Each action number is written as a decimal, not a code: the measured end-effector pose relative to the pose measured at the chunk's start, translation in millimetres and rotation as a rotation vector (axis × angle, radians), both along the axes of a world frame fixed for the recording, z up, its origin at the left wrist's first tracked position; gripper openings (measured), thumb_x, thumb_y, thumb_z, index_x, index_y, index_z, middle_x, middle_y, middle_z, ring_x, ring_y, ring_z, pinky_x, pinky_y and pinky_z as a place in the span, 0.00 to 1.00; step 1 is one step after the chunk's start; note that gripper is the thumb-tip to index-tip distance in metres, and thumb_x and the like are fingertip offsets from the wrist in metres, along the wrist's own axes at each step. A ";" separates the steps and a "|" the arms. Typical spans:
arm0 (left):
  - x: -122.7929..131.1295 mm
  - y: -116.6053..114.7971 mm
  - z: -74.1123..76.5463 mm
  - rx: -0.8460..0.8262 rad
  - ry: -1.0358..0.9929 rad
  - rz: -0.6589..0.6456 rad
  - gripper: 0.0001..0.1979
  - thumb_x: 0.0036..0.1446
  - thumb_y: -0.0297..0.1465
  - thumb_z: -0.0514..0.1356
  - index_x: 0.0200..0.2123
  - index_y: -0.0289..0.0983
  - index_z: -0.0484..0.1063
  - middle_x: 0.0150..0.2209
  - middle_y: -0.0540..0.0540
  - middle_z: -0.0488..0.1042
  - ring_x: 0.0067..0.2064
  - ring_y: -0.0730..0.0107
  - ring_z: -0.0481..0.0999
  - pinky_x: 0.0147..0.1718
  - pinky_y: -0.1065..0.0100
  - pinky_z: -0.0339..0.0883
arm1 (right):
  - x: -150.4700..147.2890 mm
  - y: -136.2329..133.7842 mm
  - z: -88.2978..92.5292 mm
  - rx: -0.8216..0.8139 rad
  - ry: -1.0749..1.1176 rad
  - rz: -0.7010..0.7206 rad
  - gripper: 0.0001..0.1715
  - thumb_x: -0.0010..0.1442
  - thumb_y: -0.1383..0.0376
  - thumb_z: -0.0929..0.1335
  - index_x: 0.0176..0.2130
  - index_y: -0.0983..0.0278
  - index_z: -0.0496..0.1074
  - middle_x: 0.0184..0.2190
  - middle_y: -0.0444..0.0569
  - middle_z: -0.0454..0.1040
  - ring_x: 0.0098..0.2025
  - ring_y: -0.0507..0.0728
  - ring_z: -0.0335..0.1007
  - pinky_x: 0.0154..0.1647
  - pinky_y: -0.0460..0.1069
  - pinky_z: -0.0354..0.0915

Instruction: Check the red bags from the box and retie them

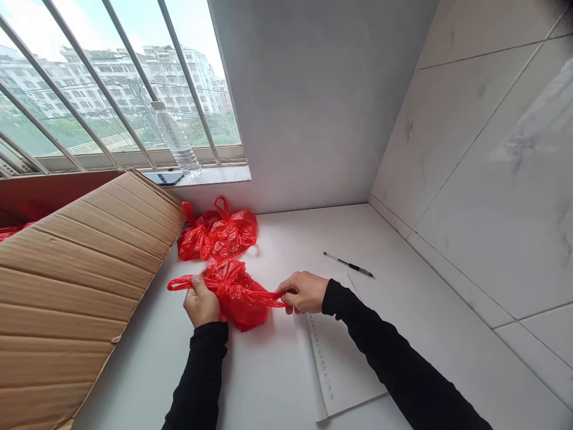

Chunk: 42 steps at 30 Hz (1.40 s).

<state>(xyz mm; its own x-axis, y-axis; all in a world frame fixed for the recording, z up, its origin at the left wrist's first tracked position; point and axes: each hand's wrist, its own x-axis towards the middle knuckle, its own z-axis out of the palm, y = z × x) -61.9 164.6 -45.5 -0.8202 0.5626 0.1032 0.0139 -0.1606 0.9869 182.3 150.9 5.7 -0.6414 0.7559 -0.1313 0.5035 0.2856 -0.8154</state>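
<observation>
A red plastic bag [236,294] lies on the white table [277,370] in front of me. My left hand [201,303] is closed on the bag's left handle, which sticks out to the left. My right hand [305,292] is closed on the right handle, pulled taut to the right. Both sleeves are black. Behind this bag lie two other tied red bags [218,234], close to the wall.
A large cardboard box flap [76,286] fills the left side, with red bags inside the box behind it. A black pen [348,264] and a numbered sheet of paper [338,364] lie to the right. A clear water bottle [176,140] and a dark phone [165,178] rest on the windowsill.
</observation>
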 end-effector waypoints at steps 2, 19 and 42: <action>7.8 0.6 1.7 0.151 -0.157 -0.087 0.23 0.63 0.44 0.54 0.47 0.31 0.76 0.43 0.38 0.80 0.44 0.61 0.80 0.52 0.58 0.71 | -4.9 0.4 -2.9 0.096 0.005 -0.098 0.26 0.56 0.63 0.67 0.53 0.65 0.76 0.40 0.52 0.80 0.36 0.57 0.74 0.40 0.52 0.69; 47.2 -17.4 -4.8 0.078 -0.214 -0.808 0.34 0.43 0.35 0.75 0.54 0.35 0.72 0.45 0.40 0.81 0.46 0.54 0.81 0.52 0.54 0.72 | -34.1 13.9 -44.3 -0.285 0.756 -0.463 0.24 0.54 0.50 0.72 0.43 0.63 0.71 0.32 0.46 0.77 0.33 0.54 0.73 0.38 0.51 0.69; 53.1 -21.0 -2.0 0.017 -0.248 -0.829 0.26 0.45 0.41 0.73 0.44 0.32 0.77 0.38 0.41 0.82 0.44 0.52 0.81 0.44 0.58 0.74 | -33.8 13.0 -43.7 -0.166 0.766 -0.476 0.19 0.55 0.54 0.71 0.42 0.64 0.74 0.37 0.48 0.78 0.40 0.56 0.73 0.46 0.52 0.68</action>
